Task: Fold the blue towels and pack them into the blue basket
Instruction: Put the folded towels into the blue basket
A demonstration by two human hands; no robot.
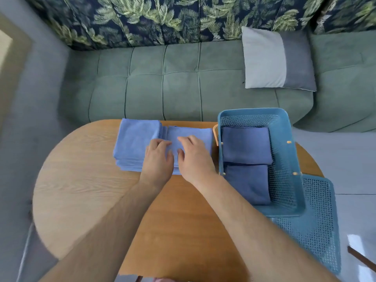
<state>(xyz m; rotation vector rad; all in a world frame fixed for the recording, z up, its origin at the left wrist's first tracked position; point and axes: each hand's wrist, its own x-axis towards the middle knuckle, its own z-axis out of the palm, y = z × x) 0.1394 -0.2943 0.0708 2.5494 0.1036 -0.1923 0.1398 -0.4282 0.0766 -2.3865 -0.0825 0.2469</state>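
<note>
A bench point(81, 190) is carrying everything. A basket point(284, 159), already holding two folded towels point(247, 145), is standing just right of the right hand point(193, 157), the nearer one. A stack point(134, 143) is lying just left of the left hand point(158, 157). Both hands are pressing flat and uncurled on one towel point(195, 132) between; they are hiding its near edge.

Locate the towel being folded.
Head view: the towel lies under the left hand and right hand, between the towel stack at left and the blue basket at right.
</note>
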